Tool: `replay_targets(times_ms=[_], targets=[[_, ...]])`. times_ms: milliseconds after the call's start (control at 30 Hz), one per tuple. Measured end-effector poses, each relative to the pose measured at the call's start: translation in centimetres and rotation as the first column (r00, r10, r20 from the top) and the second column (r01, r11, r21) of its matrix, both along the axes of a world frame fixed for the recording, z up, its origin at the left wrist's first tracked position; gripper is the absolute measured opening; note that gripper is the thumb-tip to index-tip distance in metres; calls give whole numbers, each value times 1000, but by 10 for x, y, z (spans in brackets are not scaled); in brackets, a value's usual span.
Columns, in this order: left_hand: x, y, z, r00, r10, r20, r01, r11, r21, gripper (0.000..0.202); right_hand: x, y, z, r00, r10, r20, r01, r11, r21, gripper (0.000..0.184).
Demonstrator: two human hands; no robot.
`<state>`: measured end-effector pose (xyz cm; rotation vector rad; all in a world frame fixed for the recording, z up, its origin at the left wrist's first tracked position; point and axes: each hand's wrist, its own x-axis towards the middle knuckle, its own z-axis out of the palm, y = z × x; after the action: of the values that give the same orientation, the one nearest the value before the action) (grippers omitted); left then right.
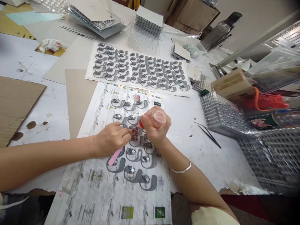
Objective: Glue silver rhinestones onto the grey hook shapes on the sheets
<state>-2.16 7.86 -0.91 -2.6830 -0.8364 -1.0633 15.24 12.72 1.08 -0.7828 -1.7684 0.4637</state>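
Note:
My left hand [114,137] is closed around a pink flat-ended stick [115,157], which slants down toward me from under the fingers. My right hand [157,132] grips a small translucent pinkish bottle [160,117], its round base facing up and its red tip end pointing toward my left fingers. Both hands meet over a printed paper sheet [93,193]. On this sheet lie several grey hook-shaped pieces [132,153] with shiny round stones or fittings. The hands cover some of these pieces, and what the left fingertips touch is hard to make out.
Behind, a white sheet [90,73] bears rows of similar grey pieces. Black tweezers [209,136] lie to the right. Stacks of clear studded trays [222,115] line the right side. Brown cardboard [18,106] lies at left; a crumpled tissue [50,45] sits farther back.

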Motion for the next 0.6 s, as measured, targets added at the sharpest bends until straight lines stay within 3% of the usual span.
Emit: replay_targets(times_ms=[600], targets=[[-6,4,-3,999,-39,14,40,996,-80,20,0,-3,5,998,16,53,-17,1000,14,21]])
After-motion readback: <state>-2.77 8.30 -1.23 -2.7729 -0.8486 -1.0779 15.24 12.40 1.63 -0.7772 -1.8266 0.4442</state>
